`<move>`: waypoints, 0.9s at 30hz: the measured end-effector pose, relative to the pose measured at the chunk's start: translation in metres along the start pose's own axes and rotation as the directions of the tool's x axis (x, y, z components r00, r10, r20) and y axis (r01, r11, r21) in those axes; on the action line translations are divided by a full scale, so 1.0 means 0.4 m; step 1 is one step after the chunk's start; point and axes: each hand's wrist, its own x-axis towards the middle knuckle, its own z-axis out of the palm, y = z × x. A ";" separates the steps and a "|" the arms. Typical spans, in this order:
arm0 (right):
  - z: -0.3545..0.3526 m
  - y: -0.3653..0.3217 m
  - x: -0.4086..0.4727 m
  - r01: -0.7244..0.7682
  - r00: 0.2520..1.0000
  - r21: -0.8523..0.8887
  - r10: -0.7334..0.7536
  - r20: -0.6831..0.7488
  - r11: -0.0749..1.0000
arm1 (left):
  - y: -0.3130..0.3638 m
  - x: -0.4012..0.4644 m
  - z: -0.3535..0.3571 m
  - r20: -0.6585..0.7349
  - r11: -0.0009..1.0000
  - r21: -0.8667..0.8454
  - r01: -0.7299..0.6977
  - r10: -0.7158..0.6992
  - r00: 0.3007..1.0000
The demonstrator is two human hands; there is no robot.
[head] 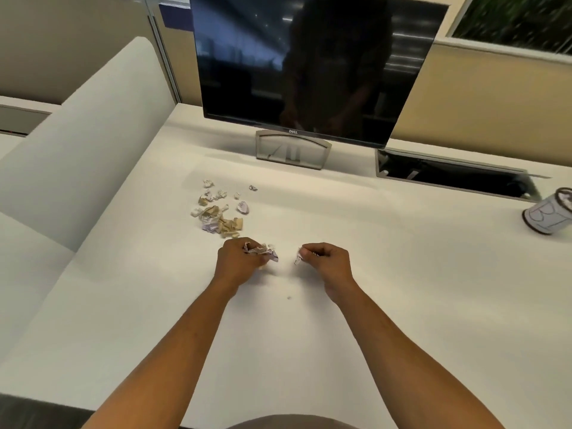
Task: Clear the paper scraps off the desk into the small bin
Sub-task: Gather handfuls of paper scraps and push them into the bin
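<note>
A heap of crumpled white, tan and purple paper scraps lies on the white desk, left of centre, with a few loose bits just beyond it. My left hand is closed around a bunch of crumpled scraps, held just above the desk below the heap. A hand's width to its right, my right hand pinches a small white scrap. The small bin, a grey cylinder with a dark rim, stands at the desk's far right edge, well away from both hands.
A dark monitor on a silver stand rises behind the scraps. An open cable hatch sits at the back right, near the bin. A grey partition borders the desk's left side. A tiny speck lies between my forearms.
</note>
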 end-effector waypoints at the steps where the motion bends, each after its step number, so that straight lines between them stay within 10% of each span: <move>1: -0.021 -0.005 -0.005 -0.002 1.000 0.036 0.003 -0.007 0.999 | 0.011 0.001 0.015 0.016 1.000 -0.027 -0.011 0.011 1.000; 27: -0.852 -0.090 -0.006 0.151 0.960 0.468 -0.018 -0.278 0.870 | 0.353 -0.109 0.787 0.343 0.989 -0.103 -0.108 0.137 0.929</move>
